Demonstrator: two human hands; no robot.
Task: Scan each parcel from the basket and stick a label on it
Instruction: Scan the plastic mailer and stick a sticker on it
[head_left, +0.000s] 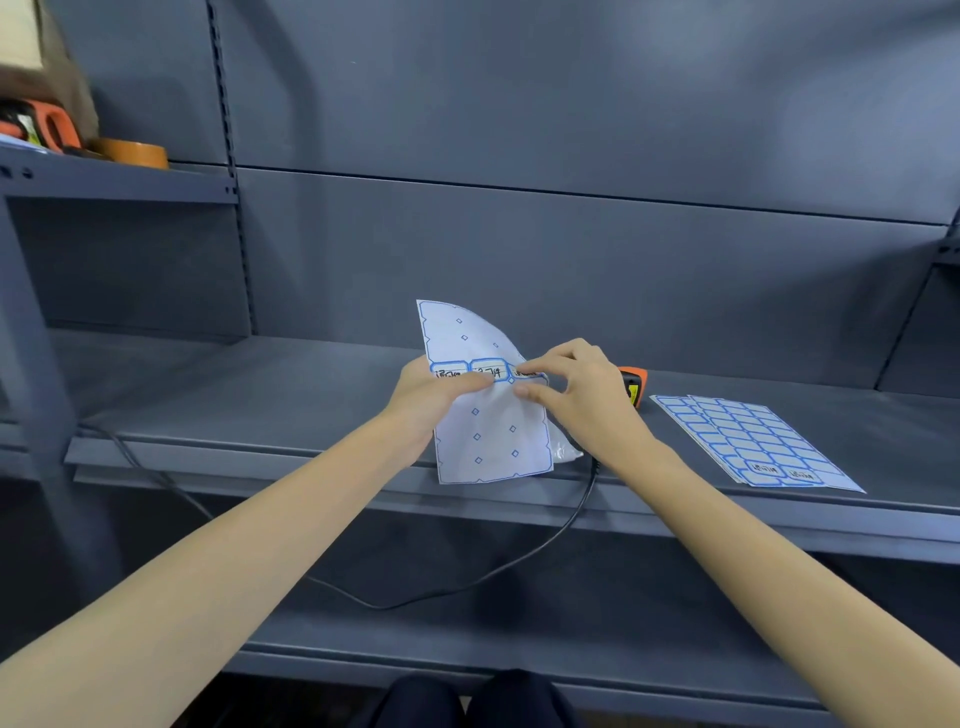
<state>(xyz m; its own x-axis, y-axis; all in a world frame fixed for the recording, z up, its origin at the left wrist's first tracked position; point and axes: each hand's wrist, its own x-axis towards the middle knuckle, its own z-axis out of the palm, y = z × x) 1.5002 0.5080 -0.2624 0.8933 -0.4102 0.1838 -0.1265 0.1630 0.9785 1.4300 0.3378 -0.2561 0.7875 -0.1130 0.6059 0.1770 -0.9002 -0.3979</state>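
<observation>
Left hand (434, 400) grips label sheet (488, 415) upright over shelf (260, 395), long axis vertical; right hand (576, 395) pinches label (527, 373) at sheet's right edge, nearer; no parcel identifiable.

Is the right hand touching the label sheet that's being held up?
Touching. The head view shows the right hand's fingertips pinching a label on the sheet.
</observation>
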